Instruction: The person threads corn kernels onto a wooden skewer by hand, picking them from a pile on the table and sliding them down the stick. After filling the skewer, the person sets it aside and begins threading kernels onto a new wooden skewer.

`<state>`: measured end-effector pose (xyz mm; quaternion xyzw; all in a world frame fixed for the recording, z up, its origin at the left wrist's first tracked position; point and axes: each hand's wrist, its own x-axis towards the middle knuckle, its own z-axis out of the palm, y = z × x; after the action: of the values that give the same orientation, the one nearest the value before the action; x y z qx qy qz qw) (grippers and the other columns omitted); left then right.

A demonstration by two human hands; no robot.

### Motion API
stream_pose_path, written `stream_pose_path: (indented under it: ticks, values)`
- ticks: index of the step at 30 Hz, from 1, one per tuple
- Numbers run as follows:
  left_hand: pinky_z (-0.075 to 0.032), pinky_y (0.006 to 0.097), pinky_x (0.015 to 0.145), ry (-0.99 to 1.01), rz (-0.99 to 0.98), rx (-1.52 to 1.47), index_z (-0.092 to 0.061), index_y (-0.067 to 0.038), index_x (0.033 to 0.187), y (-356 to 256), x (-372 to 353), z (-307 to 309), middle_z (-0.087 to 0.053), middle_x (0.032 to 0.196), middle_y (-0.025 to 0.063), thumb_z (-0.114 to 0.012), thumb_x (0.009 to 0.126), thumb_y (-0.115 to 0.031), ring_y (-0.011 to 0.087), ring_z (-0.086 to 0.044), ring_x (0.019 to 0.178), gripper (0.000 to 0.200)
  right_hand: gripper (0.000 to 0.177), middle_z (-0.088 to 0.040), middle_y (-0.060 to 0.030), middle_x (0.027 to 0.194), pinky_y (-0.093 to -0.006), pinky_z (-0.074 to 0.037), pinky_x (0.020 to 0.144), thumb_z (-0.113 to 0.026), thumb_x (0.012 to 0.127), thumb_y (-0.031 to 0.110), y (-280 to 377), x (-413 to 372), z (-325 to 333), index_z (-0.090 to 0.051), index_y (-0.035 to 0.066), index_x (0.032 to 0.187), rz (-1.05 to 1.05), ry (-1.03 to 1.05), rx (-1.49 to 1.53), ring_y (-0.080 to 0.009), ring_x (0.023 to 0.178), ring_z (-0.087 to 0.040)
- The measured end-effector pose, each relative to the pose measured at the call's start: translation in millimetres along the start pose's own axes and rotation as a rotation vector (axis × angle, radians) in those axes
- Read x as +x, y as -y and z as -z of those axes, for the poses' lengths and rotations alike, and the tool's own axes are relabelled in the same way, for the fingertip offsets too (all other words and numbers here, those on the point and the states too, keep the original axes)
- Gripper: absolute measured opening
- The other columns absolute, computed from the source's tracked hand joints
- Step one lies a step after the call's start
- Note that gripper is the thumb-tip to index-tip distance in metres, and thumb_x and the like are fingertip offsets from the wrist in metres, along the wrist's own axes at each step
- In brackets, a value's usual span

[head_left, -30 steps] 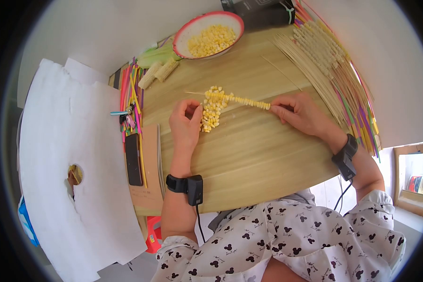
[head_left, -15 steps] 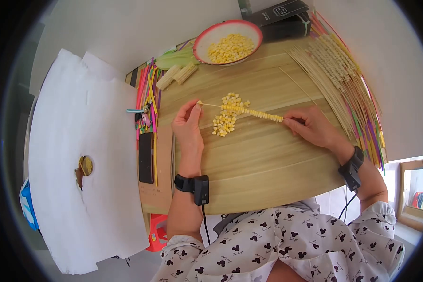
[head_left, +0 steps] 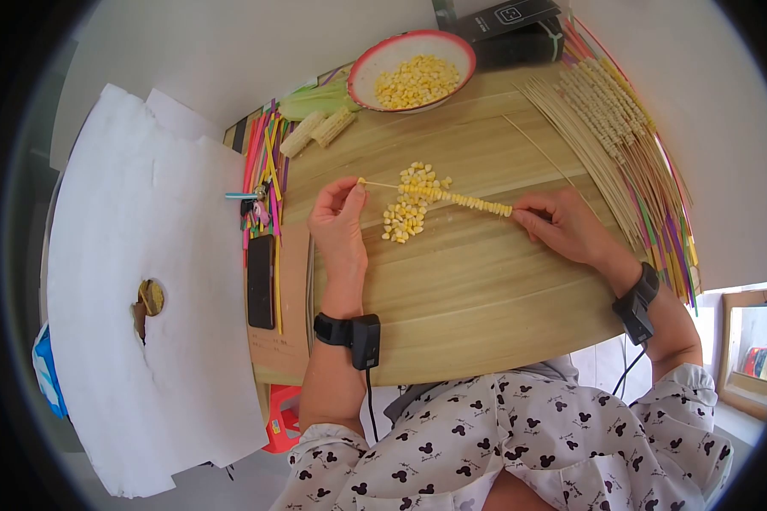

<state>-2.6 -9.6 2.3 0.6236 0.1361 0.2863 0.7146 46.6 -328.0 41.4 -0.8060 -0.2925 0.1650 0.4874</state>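
Between my two hands a thin wooden skewer of corn kernels (head_left: 479, 204) stretches nearly level, tilted down to the right. My right hand (head_left: 562, 226) pinches its right end, beside the packed row of kernels. At the bare left tip, the thumb and forefinger of my left hand (head_left: 339, 223) are closed on a single corn kernel (head_left: 362, 180). Whether the tip has pierced that kernel is too small to tell. Under and around the skewer lies a loose pile of corn kernels (head_left: 405, 220) on the wooden table (head_left: 435, 298).
A red-rimmed bowl (head_left: 360, 88) holds more kernels at the back. Two stripped cobs (head_left: 332, 127) lie left of it. Bare and filled skewers (head_left: 601, 111) are laid out at the right. A phone (head_left: 262, 281) and colourful strips (head_left: 268, 162) occupy the left edge.
Both hands keep nearly the same pose, with the skewer between them. The whole view has shifted slightly.
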Motion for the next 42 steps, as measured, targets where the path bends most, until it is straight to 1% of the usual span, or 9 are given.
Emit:
stream_pose_path:
  ticks: [10,13,15,18,30,33,34,36,42]
  values:
    - [-0.047,0.0199,0.074,-0.007,-0.146,0.161,-0.065,-0.001,0.101,-4.3,-3.4,-5.0,-0.066,0.089,0.0025,-0.069,0.086,0.002,0.0072,-0.06,0.079,0.016,0.016,-0.054,-0.0074,0.059,-0.0295,-0.04,0.052,-0.06,0.093,0.013,1.4,0.8,-0.4,-0.066,-0.002,0.094,0.014,-0.003,-0.023,-0.0124,0.053,-0.047]
    - [-0.047,0.0198,0.073,-0.017,-0.212,0.259,-0.065,0.0,0.102,-5.2,-5.2,-6.2,-0.066,0.089,0.0016,-0.068,0.086,0.002,0.0062,-0.059,0.079,0.016,0.016,-0.055,-0.0078,0.06,-0.0296,-0.04,0.052,-0.06,0.093,0.013,1.3,0.6,-0.7,-0.066,-0.002,0.094,-0.005,0.003,-0.026,-0.0128,0.053,-0.047]
    - [-0.047,0.0201,0.073,-0.019,-0.286,0.42,-0.066,0.001,0.102,-6.5,-6.1,-7.0,-0.065,0.088,0.0011,-0.066,0.087,0.004,0.0055,-0.058,0.079,0.015,0.016,-0.055,-0.0079,0.06,-0.0296,-0.04,0.052,-0.06,0.093,0.012,1.7,0.7,-0.8,-0.067,-0.002,0.094,0.0,0.002,-0.028,-0.0129,0.052,-0.048]
    - [-0.047,0.0204,0.072,-0.028,-0.329,0.433,-0.066,0.001,0.101,-5.6,-6.1,-7.5,-0.065,0.087,0.001,-0.065,0.087,0.004,0.0055,-0.058,0.078,0.014,0.016,-0.055,-0.008,0.06,-0.0296,-0.041,0.052,-0.06,0.092,0.012,1.6,0.6,-1.6,-0.067,-0.003,0.094,0.009,-0.003,-0.026,-0.013,0.053,-0.048]
    - [-0.047,0.0198,0.07,-0.05,-0.361,0.478,-0.065,0.001,0.099,-6.5,-7.1,-8.9,-0.064,0.085,0.0004,-0.067,0.087,0.002,0.005,-0.057,0.076,0.012,0.016,-0.055,-0.009,0.06,-0.03,-0.041,0.052,-0.061,0.092,0.012,2.0,1.1,-2.3,-0.066,-0.002,0.094,0.022,0.003,-0.041,-0.0139,0.053,-0.049]
    - [-0.047,0.0192,0.07,-0.082,-0.257,0.423,-0.066,0.002,0.101,-11.7,-8.6,-9.5,-0.065,0.087,0.0007,-0.068,0.087,0.002,0.005,-0.057,0.077,0.014,0.016,-0.055,-0.009,0.06,-0.0303,-0.042,0.052,-0.061,0.092,0.013,2.3,1.1,-2.4,-0.066,-0.002,0.093,0.037,0.007,-0.039,-0.0145,0.052,-0.049]
    - [-0.047,0.0192,0.07,-0.084,-0.257,0.423,-0.066,0.002,0.101,-11.5,-8.0,-8.7,-0.065,0.087,0.0007,-0.068,0.087,0.002,0.005,-0.057,0.077,0.014,0.015,-0.055,-0.0088,0.06,-0.0305,-0.042,0.052,-0.061,0.092,0.013,2.5,1.2,-2.4,-0.066,-0.002,0.092,0.039,0.009,-0.043,-0.0147,0.052,-0.049]
    - [-0.047,0.0191,0.072,-0.097,-0.159,0.267,-0.068,0.002,0.104,-10.0,-5.4,-6.2,-0.067,0.09,0.0017,-0.068,0.086,0.003,0.0055,-0.059,0.079,0.018,0.016,-0.055,-0.0085,0.06,-0.0304,-0.042,0.052,-0.06,0.093,0.013,4.4,1.1,-2.4,-0.066,-0.002,0.092,0.028,0.009,-0.042,-0.0145,0.052,-0.049]
    - [-0.049,0.0199,0.077,-0.088,-0.108,0.141,-0.067,0.003,0.107,-5.4,-3.9,-4.6,-0.068,0.093,0.0036,-0.069,0.085,0.005,0.0071,-0.061,0.082,0.022,0.016,-0.055,-0.0075,0.06,-0.0299,-0.042,0.052,-0.06,0.093,0.013,4.3,-0.6,-3.0,-0.066,-0.002,0.093,-0.003,0.002,-0.022,-0.0132,0.053,-0.049]
